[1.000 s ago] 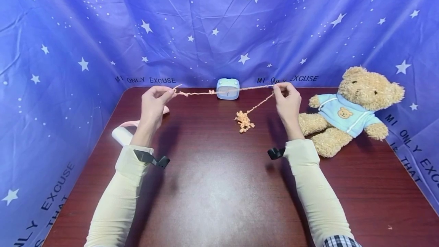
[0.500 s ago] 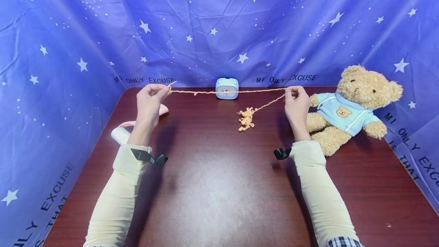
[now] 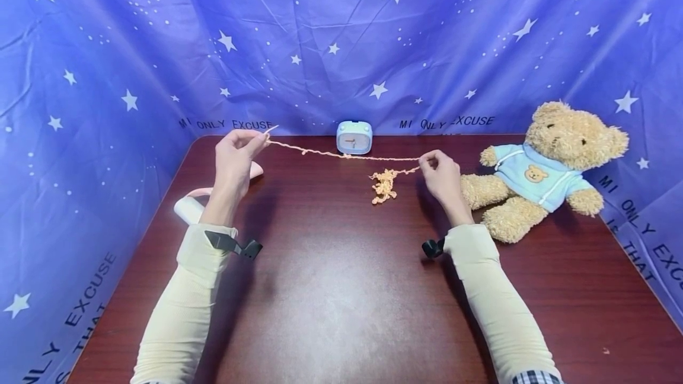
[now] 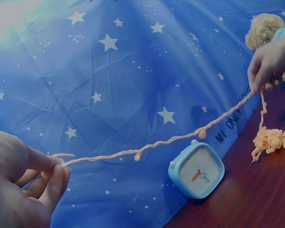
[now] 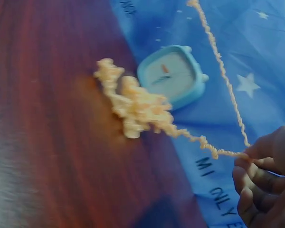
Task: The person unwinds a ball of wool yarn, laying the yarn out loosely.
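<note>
A twisted peach-orange yarn (image 3: 320, 152) stretches between the two hands above the back of the table. My left hand (image 3: 235, 159) pinches one end between thumb and fingertips, with a short tail sticking out past them. My right hand (image 3: 441, 178) pinches the strand farther along, lower than the left. From the right fingertips the yarn runs back to a crinkled clump (image 5: 140, 104) of the same yarn near the tabletop. Small knots or loops (image 4: 137, 155) show along the stretched part in the left wrist view.
A light-blue alarm clock (image 3: 354, 138) stands at the table's back edge, behind the yarn. To the right sits a teddy bear (image 3: 549, 170) in a blue hoodie, close to the right hand. A white and pink roll (image 3: 189, 209) lies by the left forearm. Starry blue cloth (image 3: 320, 28) surrounds the table.
The right hand first moved right, pulling the yarn straight, then came back left and down, so the strand slopes lower. The left hand has barely moved and keeps its pinch.
</note>
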Tool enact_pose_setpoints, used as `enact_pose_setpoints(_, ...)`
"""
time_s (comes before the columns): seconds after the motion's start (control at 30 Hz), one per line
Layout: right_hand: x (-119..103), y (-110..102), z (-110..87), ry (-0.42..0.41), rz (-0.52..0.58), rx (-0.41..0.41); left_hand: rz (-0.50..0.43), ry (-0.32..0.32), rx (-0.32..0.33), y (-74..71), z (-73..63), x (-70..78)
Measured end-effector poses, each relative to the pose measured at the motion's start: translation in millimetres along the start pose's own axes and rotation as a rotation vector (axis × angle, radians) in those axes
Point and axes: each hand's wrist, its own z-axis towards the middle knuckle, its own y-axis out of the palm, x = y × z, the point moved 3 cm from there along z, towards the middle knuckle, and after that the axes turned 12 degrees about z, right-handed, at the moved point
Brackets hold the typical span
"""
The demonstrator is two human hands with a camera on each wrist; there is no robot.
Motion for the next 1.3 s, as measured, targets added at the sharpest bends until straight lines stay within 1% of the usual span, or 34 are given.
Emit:
enact_pose_setpoints(0.13, 2.8, 18.0, -5.6, -0.057, -0.016, -0.128, 0.012, -0.011, -0.033, 1.5, -0.8, -2.0)
enact_pose_setpoints(0.27, 4.0, 32.9, -10.5, -0.103, -0.026, -0.233, 0.041, -0.023, -0.058, 3.7, -1.5, -4.3)
enact_pose_setpoints(0.43, 2.5, 42.7, -13.2, -0.123, -0.030, -0.314, 0.025, 0.003, -0.065, 6.1, -1.9, -4.4)
enact_pose_setpoints(0.53, -0.7, 43.7, -13.2, -0.136, -0.027, -0.335, 0.031, 0.012, -0.069, 6.9, -2.6, -4.4)
enact_pose_setpoints(0.67, -9.4, 42.9, -12.2, -0.166, -0.022, -0.322, 0.044, 0.018, -0.075, 7.9, -3.7, -5.1)
enact_pose_setpoints(0.73, -17.4, 43.2, -12.2, -0.188, -0.015, -0.308, 0.059, 0.019, -0.073, 8.1, -4.4, -5.2)
enact_pose_setpoints(0.8, -27.0, 45.4, -12.7, -0.210, -0.002, -0.294, 0.046, 0.024, -0.079, 8.7, -5.1, -4.7)
enact_pose_setpoints(0.87, -38.3, 50.4, -13.8, -0.232, 0.025, -0.291, 0.053, 0.021, -0.078, 9.0, -5.8, -4.2)
enact_pose_setpoints(1.0, -60.6, 68.4, -16.8, -0.279, 0.103, -0.308, 0.042, 0.024, -0.091, 11.1, -7.1, -2.5)
enact_pose_setpoints(1.13, -79.5, 93.4, -21.7, -0.320, 0.166, -0.364, 0.028, 0.032, -0.102, 14.0, -7.8, -1.8)
enact_pose_setpoints(1.2, -86.0, 107.1, -24.3, -0.335, 0.188, -0.399, 0.020, 0.036, -0.106, 15.5, -7.5, -2.3)
enact_pose_setpoints(1.3, -91.3, 125.8, -27.4, -0.351, 0.181, -0.434, 0.022, 0.047, -0.112, 17.9, -7.2, -3.4)
